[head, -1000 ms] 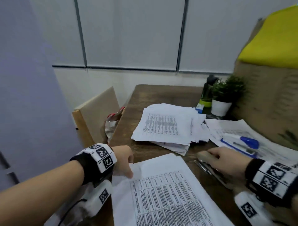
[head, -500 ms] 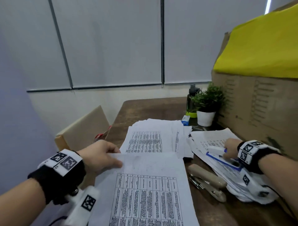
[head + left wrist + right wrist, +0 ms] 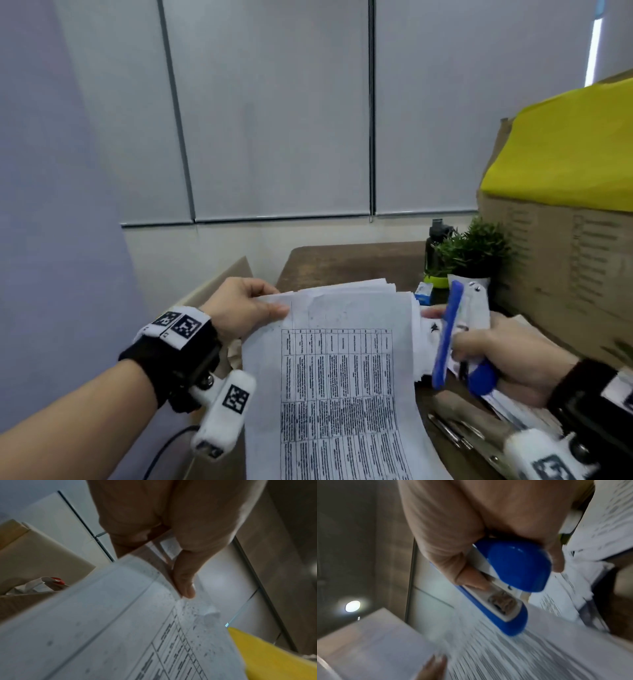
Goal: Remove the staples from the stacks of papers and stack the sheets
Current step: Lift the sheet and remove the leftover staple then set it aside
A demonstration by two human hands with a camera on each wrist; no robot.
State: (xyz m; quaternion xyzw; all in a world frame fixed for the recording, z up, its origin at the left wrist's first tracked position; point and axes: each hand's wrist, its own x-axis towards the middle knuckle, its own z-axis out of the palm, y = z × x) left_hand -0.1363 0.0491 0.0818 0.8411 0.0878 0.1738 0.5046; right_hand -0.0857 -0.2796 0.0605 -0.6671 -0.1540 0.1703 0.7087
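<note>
Blue stapler (image 3: 448, 337) gripped in the right hand (image 3: 507, 363) nears the stapled papers (image 3: 342, 394) pinched by the left hand (image 3: 245, 310), whose corner staple likely needs prying next.

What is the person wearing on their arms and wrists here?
Bare forearms, no sleeves. Each wrist carries a black band topped with white blocks printed with black square markers. A white marked camera pod hangs under the left wrist, trailing a dark cable.

**Brown wooden table and its load**

A brown wooden table (image 3: 342, 260) stands by the wall; on it lie a spread pile of printed sheets (image 3: 376, 286), a potted plant (image 3: 474, 255), a dark bottle (image 3: 435, 246), a small blue-white box (image 3: 424, 294); a beige stapler (image 3: 469, 423) lies near its front edge.
</note>
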